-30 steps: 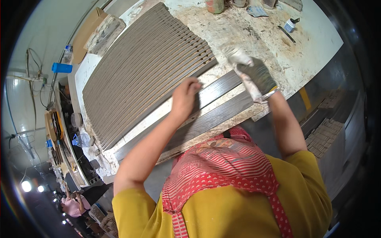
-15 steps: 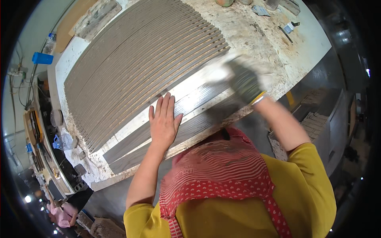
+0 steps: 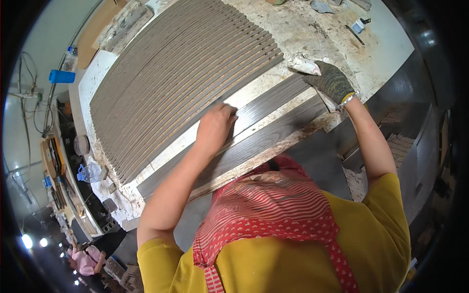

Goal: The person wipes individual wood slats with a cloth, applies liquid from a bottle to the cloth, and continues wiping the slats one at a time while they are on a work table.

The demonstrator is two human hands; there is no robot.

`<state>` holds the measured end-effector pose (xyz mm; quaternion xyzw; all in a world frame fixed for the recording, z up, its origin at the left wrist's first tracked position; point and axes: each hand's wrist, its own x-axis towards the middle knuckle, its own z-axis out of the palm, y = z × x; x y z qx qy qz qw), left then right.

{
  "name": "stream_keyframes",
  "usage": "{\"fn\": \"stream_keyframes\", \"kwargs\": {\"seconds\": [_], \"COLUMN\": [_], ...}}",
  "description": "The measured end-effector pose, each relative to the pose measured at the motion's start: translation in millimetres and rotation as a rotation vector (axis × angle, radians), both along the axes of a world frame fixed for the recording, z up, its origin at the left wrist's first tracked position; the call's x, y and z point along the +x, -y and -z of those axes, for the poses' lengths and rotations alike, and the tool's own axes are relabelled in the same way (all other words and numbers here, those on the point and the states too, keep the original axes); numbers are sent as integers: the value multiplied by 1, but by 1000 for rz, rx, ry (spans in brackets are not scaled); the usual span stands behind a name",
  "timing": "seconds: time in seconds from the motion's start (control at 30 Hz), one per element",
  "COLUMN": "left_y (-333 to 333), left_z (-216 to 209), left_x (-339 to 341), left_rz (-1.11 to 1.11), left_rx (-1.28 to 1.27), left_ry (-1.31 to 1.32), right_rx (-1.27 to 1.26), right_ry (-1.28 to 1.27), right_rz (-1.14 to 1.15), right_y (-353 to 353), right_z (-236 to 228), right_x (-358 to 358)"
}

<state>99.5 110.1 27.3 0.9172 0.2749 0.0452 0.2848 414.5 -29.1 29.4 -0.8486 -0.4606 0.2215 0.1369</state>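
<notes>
Beyond the gray planks [image 3: 273, 99], lined-up strips [image 3: 188, 83] crowd the worktable [image 3: 383, 56].

The planks [image 3: 281, 128] are dark grey, streaked with fine wood grain and a pale sheen. The ranked strips [image 3: 181, 78] are grey-brown, with tan lines between them. The tabletop [image 3: 298, 34] is white, mottled brown and grey. The cloth [image 3: 303, 65] is off-white; the glove [image 3: 333, 82] is mottled olive-grey, yellow at the cuff. The apron [image 3: 273, 210] shows red-and-white stripes and white hearts on red; the shirt [image 3: 373, 219] is mustard yellow.
</notes>
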Motion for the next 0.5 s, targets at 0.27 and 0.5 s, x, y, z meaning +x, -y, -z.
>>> {"fn": "stream_keyframes", "kwargs": {"seconds": [0.27,0.5], "left_y": [-12,-12], "left_z": [4,1], "left_x": [48,74], "left_rz": [-272,-433], "left_rx": [-424,-727], "left_ry": [-235,-219], "right_rx": [91,113], "right_ry": [62,83], "right_rz": [-54,-45], "right_y": [7,8], "right_z": [6,9], "right_x": [1,0]}}
